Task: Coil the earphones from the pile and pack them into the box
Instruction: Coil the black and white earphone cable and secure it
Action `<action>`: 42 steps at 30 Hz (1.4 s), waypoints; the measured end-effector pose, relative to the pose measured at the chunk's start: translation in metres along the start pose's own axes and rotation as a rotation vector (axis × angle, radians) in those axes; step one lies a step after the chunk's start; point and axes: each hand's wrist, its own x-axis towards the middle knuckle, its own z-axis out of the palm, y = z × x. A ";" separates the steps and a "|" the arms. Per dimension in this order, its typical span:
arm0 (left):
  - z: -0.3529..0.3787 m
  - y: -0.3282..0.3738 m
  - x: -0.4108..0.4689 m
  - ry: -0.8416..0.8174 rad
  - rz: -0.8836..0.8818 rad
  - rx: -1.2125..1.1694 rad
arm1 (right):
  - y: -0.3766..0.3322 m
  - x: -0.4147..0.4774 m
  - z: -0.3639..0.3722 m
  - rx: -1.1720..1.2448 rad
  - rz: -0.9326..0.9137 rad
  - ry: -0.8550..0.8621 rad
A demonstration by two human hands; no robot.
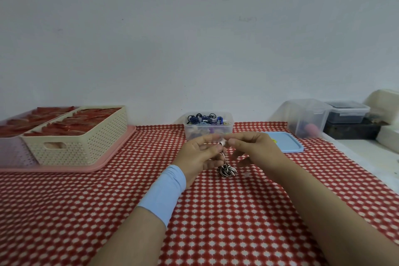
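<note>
Blurrily, left hand (198, 155) and right hand (254, 149) pinch the dangling earphones (226, 171).

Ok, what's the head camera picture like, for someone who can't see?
The left hand and right hand pinch a striped earphone cable; its coil hangs below. Behind, on the red checked cloth, stands a clear box of earphones.

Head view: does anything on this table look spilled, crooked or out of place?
Nothing is spilled. The clear box is heaped above its rim with earphones, and a blue lid lies on the cloth to its right, with a small yellow-green thing on it, too hidden to identify.
</note>
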 end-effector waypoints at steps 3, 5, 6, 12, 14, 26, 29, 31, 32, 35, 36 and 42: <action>-0.004 0.002 0.001 -0.015 0.002 -0.026 | 0.001 0.002 -0.002 -0.043 0.007 0.039; -0.007 0.003 0.001 0.007 0.001 -0.040 | 0.004 0.002 -0.002 -0.161 0.010 0.017; -0.009 0.003 0.001 0.021 0.002 -0.046 | 0.005 0.002 -0.003 -0.225 0.018 -0.010; -0.012 0.002 0.003 0.093 0.031 -0.010 | 0.006 0.002 -0.003 -0.539 0.059 -0.281; -0.011 0.002 0.003 0.100 0.034 0.008 | 0.009 0.004 0.002 -0.691 0.021 -0.301; -0.021 0.010 0.001 0.187 0.076 0.218 | 0.009 0.007 -0.009 -0.867 0.029 -0.178; -0.034 0.019 -0.007 0.121 0.054 0.526 | 0.003 0.006 -0.018 -0.910 0.109 -0.154; -0.042 0.024 -0.010 0.046 -0.030 0.722 | 0.000 0.005 -0.022 -0.961 0.164 -0.234; -0.044 0.026 -0.011 0.025 -0.073 0.809 | -0.002 0.004 -0.023 -0.996 0.174 -0.282; -0.044 0.028 -0.011 0.027 -0.120 1.013 | -0.004 0.003 -0.023 -1.043 0.162 -0.339; -0.044 0.029 -0.010 0.032 -0.132 1.052 | -0.004 0.004 -0.023 -1.038 0.152 -0.339; -0.039 0.025 -0.005 0.164 -0.106 1.317 | 0.007 0.009 -0.016 -0.965 0.023 -0.238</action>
